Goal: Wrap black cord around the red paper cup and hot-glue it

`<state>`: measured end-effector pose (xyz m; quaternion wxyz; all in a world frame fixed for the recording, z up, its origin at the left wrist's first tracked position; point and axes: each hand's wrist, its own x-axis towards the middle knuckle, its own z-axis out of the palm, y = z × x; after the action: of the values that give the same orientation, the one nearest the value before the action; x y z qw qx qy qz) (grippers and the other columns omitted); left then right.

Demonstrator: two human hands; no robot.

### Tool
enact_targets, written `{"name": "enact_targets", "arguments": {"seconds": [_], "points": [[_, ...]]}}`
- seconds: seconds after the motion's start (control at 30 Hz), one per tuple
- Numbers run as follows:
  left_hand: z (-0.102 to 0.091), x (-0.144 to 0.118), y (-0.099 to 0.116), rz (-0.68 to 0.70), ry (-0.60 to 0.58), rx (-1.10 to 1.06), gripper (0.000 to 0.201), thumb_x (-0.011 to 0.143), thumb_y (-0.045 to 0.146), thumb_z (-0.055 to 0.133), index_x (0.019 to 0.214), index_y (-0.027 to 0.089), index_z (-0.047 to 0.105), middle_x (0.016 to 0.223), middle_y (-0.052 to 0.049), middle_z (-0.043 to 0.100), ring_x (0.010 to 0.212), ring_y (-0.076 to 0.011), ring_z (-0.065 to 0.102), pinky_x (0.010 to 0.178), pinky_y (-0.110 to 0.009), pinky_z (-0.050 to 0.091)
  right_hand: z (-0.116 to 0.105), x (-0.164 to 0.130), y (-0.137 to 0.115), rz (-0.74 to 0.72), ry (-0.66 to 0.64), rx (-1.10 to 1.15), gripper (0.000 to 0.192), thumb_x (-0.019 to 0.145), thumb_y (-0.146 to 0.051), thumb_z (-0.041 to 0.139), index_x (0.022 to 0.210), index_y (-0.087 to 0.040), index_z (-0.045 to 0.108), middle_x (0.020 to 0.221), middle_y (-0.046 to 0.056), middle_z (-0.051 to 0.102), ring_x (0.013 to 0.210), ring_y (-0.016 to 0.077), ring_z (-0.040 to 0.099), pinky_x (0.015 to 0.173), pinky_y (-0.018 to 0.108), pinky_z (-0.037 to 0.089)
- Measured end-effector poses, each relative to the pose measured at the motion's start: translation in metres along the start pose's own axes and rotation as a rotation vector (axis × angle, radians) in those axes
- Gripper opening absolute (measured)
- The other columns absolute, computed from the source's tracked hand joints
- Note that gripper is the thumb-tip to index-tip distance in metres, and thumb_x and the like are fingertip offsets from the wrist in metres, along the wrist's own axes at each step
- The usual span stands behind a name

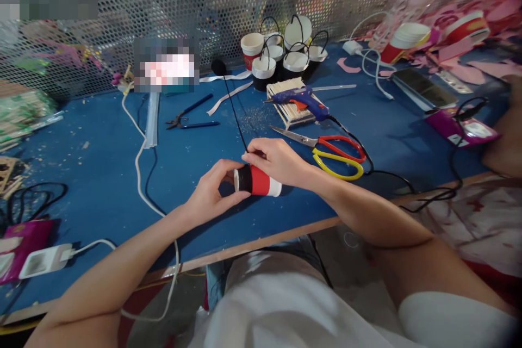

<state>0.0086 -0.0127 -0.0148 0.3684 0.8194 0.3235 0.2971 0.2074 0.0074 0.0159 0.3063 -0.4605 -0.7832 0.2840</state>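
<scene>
We hold a paper cup over the blue table.

Our left hand (212, 187) and right hand (277, 160) pinch the red cup (258, 181) on its side, near the scissors (330, 152).

A craft workshop: blue worktable (101, 174) strewn with glue gun (299, 100), scissors (332, 152), pliers (190, 118), finished paper-cup baskets (285, 51), backed by perforated metal screen (183, 0).

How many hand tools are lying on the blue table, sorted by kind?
Scissors, red and yellow handles: 1
Glue gun, blue: 1
Pliers, blue handles: 1
Total: 3
Both hands, left hand and right hand, hold a red paper cup, not a tool.
</scene>
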Motion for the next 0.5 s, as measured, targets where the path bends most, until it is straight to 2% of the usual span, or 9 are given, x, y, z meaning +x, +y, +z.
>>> {"name": "enact_targets", "arguments": {"seconds": [0.13,0.5], "points": [[-0.0009,0.0002,-0.001,0.004,0.001,0.004,0.045,0.078,0.03,0.066,0.116,0.019,0.046,0.103,-0.008,0.055,0.09,-0.018,0.059,0.081,-0.035,0.053,0.0006,-0.0006,0.0013,-0.006,0.011,0.012,0.021,0.085,-0.027,0.051,0.067,-0.018,0.048,0.064,-0.003,0.05,0.06,0.0085,0.043,0.059,0.023,0.031],[-0.0041,0.0022,0.0008,0.122,0.017,0.09,0.045,0.077,0.032,0.067,0.116,0.018,0.048,0.107,-0.011,0.056,0.093,-0.0193,0.057,0.076,-0.033,0.054,-0.0011,-0.0002,-0.0019,-0.011,-0.004,0.066,0.02,0.086,-0.028,0.051,0.07,-0.017,0.052,0.066,-0.002,0.053,0.061,0.0086,0.046,0.059,0.023,0.033]]}}
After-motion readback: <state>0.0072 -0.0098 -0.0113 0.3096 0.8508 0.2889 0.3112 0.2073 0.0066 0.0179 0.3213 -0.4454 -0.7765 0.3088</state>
